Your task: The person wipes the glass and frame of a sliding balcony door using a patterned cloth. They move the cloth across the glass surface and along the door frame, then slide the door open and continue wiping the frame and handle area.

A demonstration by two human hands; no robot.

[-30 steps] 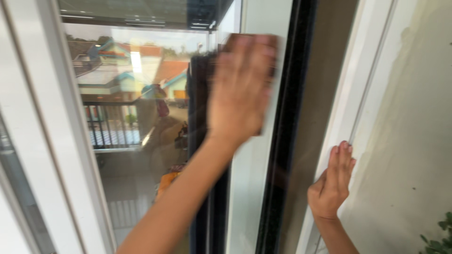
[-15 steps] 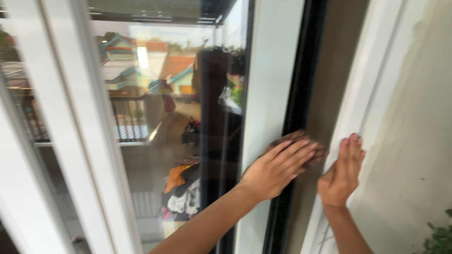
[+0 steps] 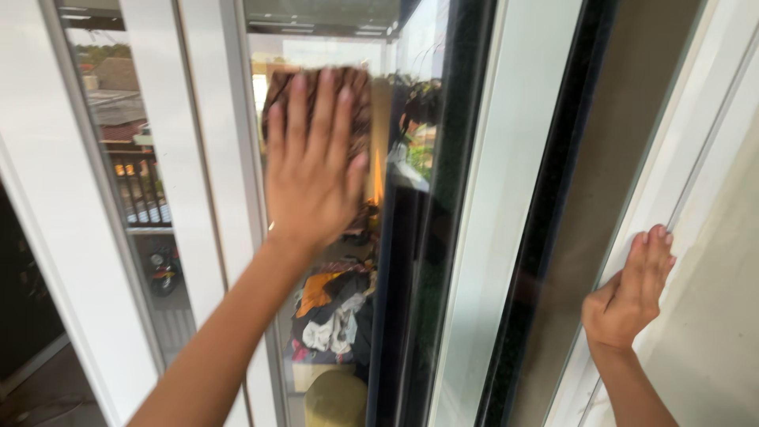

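The left hand (image 3: pixel 312 162) is raised high, the forearm running up from the lower left, with the palm flat against the window glass (image 3: pixel 332 261) and the fingers spread and pointing up. Under it lies a brown cloth (image 3: pixel 348 95), pressed to the pane near its top; its grip is an open, flat press on the cloth, not a closed fist. The cloth's edges show above and to the right of the fingertips, though motion blur makes its exact outline hard to tell. The right hand (image 3: pixel 632 289) sits lower and well apart, fingers together and straight, resting open against the white window frame (image 3: pixel 672 182) beside the wall. A dark frame strip (image 3: pixel 545 221) stands between the two hands.
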